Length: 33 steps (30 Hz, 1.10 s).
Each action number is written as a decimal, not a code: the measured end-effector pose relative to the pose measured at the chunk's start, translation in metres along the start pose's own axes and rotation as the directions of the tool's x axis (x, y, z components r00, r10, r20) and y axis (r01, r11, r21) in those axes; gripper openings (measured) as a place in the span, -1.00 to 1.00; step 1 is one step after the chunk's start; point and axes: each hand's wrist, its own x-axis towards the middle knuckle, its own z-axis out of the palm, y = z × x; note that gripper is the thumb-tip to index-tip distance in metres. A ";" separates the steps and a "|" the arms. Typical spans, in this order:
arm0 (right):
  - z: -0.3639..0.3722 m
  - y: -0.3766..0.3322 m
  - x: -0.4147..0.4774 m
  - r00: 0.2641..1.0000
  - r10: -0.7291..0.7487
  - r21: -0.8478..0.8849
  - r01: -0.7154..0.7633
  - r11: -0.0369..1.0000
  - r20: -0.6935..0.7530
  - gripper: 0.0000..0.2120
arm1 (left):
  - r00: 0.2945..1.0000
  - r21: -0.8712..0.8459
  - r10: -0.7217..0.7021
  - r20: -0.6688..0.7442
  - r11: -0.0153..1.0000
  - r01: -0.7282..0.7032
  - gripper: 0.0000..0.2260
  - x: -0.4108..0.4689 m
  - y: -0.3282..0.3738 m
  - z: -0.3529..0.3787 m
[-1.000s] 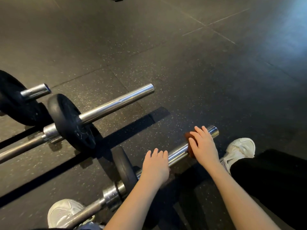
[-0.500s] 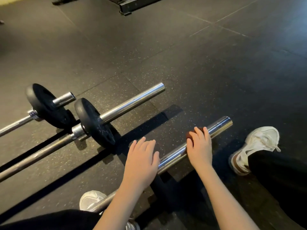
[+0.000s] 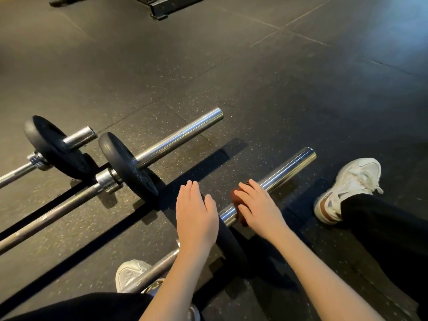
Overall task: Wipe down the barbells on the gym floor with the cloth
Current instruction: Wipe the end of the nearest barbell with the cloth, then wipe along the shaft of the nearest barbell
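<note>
your right hand [image 3: 257, 207] lay over the chrome sleeve of the nearest barbell [image 3: 287, 169], fingers curled down around a reddish-brown cloth [image 3: 237, 200] pressed against the metal. only a small edge of that cloth showed, on the side of the hand toward the plate and below the knuckles; the rest was hidden under the palm. the grip was closed on the cloth and the sleeve together.

your left hand [image 3: 195, 216] rested flat on top of the nearest bar's black plate [image 3: 231, 242], fingers straight, close together, pointing away from you, holding nothing. the plate stood on edge, mostly covered by that hand and forearm. the bare sleeve ran from the plate up and to the right, its free end clear of your right hand and shining. the thin shaft of the same bar ran down and to the left, passing over your left shoe [image 3: 129, 274].

two more barbells lay on the floor [image 3: 278, 93] to the left, roughly parallel with the first. the middle barbell [image 3: 176, 137] carried one black plate [image 3: 127, 165] against its collar, with a long bare sleeve past it. the far barbell [image 3: 78, 136] carried another black plate [image 3: 53, 147] and showed a short stub of sleeve. neither was touched by a hand.

your right shoe [image 3: 347, 184], white with a brown heel patch, sat just beyond the end of the nearest sleeve, apart from it. a dark metal frame [image 3: 171, 6] lay at the top edge. no containers were in view.
</note>
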 end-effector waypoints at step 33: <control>-0.113 -0.125 -0.080 0.998 0.031 0.537 0.004 0.843 -0.056 -0.76 | 0.942 0.195 -0.027 0.333 0.980 -0.042 -0.55 -0.062 -0.098 -0.061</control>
